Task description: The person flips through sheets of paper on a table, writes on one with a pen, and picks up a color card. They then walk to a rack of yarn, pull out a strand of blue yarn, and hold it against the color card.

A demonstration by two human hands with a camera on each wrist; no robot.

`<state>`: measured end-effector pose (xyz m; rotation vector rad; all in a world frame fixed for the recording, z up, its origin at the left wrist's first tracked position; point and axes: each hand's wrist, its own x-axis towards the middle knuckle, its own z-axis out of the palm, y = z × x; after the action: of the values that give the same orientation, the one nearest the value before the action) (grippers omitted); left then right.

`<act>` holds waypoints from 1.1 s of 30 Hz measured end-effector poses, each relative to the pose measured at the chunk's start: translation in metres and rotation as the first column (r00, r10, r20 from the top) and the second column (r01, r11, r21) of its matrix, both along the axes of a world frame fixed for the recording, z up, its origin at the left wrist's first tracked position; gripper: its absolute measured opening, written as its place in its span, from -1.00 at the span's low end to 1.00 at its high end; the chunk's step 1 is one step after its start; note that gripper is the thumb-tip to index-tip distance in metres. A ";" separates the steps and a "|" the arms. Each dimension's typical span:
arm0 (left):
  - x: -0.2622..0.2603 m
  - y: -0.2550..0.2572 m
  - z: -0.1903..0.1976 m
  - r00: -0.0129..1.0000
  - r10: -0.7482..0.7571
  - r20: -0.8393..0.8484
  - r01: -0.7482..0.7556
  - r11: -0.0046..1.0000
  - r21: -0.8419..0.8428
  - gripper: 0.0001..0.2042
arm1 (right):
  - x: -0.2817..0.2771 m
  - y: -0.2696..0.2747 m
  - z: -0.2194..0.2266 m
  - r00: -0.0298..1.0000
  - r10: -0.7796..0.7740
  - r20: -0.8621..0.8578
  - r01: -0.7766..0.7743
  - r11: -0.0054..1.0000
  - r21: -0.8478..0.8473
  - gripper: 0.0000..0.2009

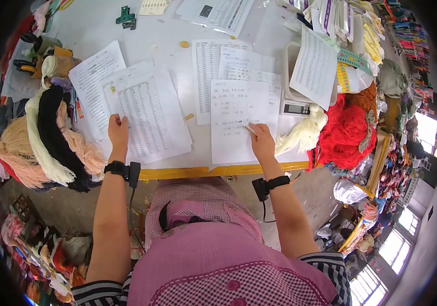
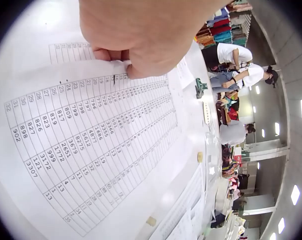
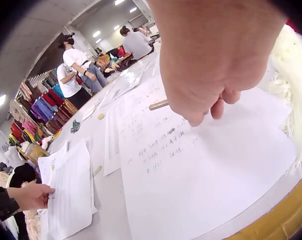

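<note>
Pink checked cloth of the person's apron (image 1: 213,255) fills the near edge of the head view, with both forearms reaching over the yellow table edge (image 1: 203,172). Her left hand (image 1: 118,130) rests on a printed number sheet (image 1: 144,115) at near left, fingers curled on its edge. Her right hand (image 1: 262,142) holds a pencil (image 1: 249,130) on a handwritten sheet (image 1: 236,120) at near right. Only the upper and middle part of that sheet carries lines of writing; the lower part is blank, so the copying looks partly done, with room left. A small scale (image 1: 296,108) and red yarn (image 1: 348,130) lie to the right, skeins of cream and black yarn (image 1: 50,137) to the left.

From the left wrist, the left hand (image 2: 146,35) pinches the top edge of the number sheet (image 2: 91,145), fingers together on the paper.

From the right wrist, the right hand (image 3: 216,60) is clamped round the pencil (image 3: 158,105), whose end pokes out to the left above the handwritten sheet (image 3: 206,170); a few written rows show, bare paper below. Cream yarn (image 3: 291,85) lies just right.
</note>
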<state>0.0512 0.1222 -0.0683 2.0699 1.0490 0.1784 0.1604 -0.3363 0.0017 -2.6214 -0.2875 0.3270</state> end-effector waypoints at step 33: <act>0.014 0.006 0.050 0.980 0.198 0.025 -0.154 0.828 -0.539 -0.67 | 0.021 0.223 -0.003 0.883 0.089 -0.461 -0.014 0.986 0.163 -0.72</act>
<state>0.0656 0.1277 -0.0186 1.4496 1.0929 0.0482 0.1814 -0.1136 -0.0015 -2.2933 -0.2061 0.9000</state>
